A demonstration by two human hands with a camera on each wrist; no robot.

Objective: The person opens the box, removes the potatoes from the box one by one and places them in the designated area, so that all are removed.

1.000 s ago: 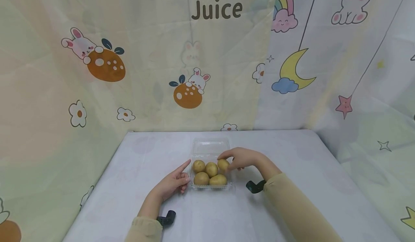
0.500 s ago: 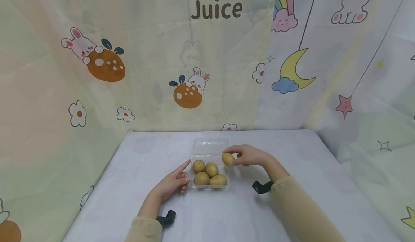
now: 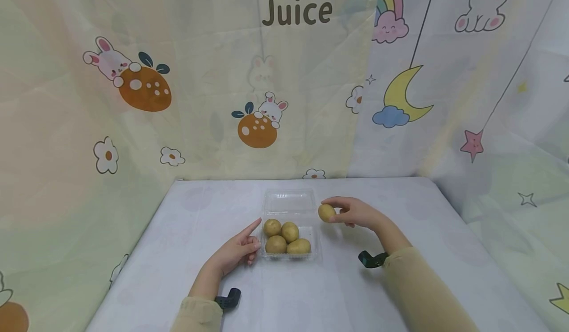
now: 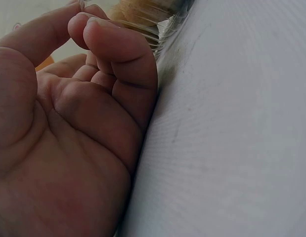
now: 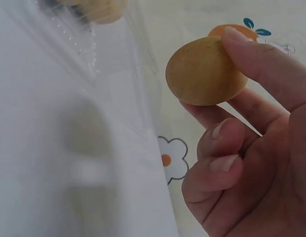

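My right hand (image 3: pixel 355 212) holds a small round potato (image 3: pixel 326 213) between thumb and fingers, clear of the box on its right. In the right wrist view the potato (image 5: pixel 207 73) is gripped at its right side, the other fingers curled below. Several more potatoes (image 3: pixel 276 244) sit in the clear plastic clamshell box (image 3: pixel 316 245), which has a vacant back right corner. My left hand (image 3: pixel 235 250) lies at the box's left side, index finger straight against the wall. In the left wrist view a sliver of plastic rim (image 4: pixel 81 5) shows at the thumb tip.
The box's lid (image 3: pixel 289 201) is folded back behind it, flat on the white-covered table (image 3: pixel 200 208). A patterned cloth backdrop (image 3: pixel 213 100) hangs along the table's far edge and both sides. Dark wrist cameras (image 3: pixel 228 300) hang below both wrists.
My right hand has lifted a potato out of the box's back right corner and carried it right, past the box's edge. The left hand has stayed in place.
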